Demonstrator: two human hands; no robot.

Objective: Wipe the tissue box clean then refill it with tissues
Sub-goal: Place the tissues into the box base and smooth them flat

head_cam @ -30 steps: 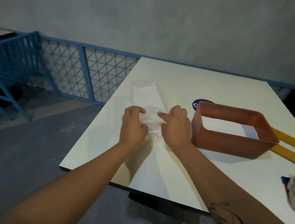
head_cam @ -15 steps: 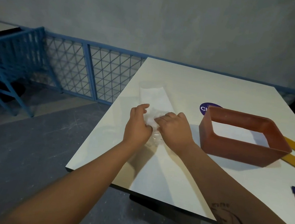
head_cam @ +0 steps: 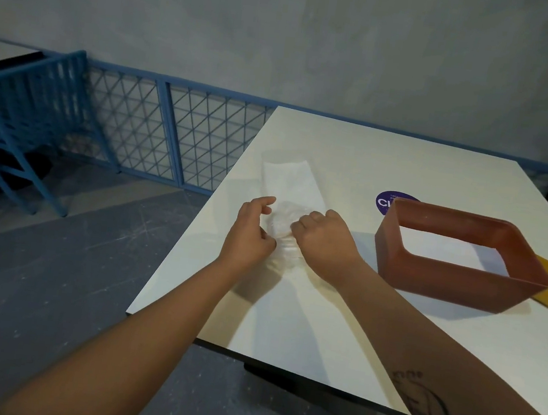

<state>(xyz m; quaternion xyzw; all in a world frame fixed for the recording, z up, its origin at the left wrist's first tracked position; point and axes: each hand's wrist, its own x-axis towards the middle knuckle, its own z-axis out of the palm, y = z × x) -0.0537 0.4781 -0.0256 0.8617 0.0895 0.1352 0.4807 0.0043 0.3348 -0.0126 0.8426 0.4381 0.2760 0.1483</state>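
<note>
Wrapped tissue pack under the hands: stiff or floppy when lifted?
Probably floppy: the long flat white tissue pack in clear plastic wrap lies thin on the white table, so it should sag when lifted. The wrap bunches where the left hand and right hand pinch it: likely loose, slippery.

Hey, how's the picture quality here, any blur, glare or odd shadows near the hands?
Head view: dim, bluish light; both forearms throw soft shadows on the table; the clear wrapper on the tissue pack, pinched by the left hand and right hand, glints faintly; the far right edge looks smeared.
</note>
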